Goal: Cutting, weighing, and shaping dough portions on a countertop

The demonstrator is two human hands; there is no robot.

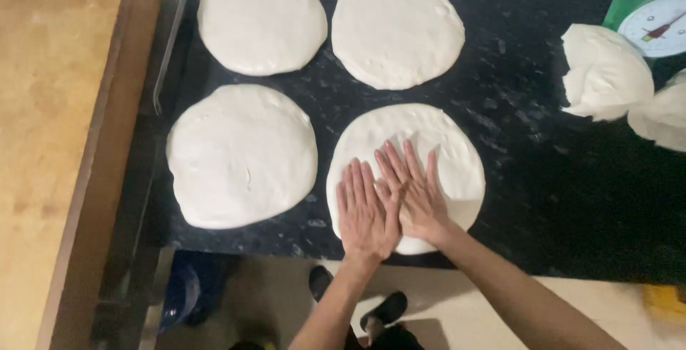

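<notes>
While the fingers of both hands are lying spread and flat, gripping nothing, the person is pressing down on the near right dough round. The left hand is resting palm-down on the round's near left part, and the right hand is lying just beside it, its thumb side overlapping the left hand's edge. Both are touching the dough and closing on none of it.

This round is lying on the dark speckled counter, close to its near edge. Three other flattened rounds are sitting on the same counter: one to the left, one far left and one far right, all apart from each other. Further right, two unflattened dough lumps are waiting beside a green kitchen scale.

Judging by the hands, the step in progress looks like flattening the fourth round by palm pressure. The next move would likely be calling for even pressure pushed outward from the middle, so the round is thinning evenly without tearing or creeping over the counter's near edge.
</notes>
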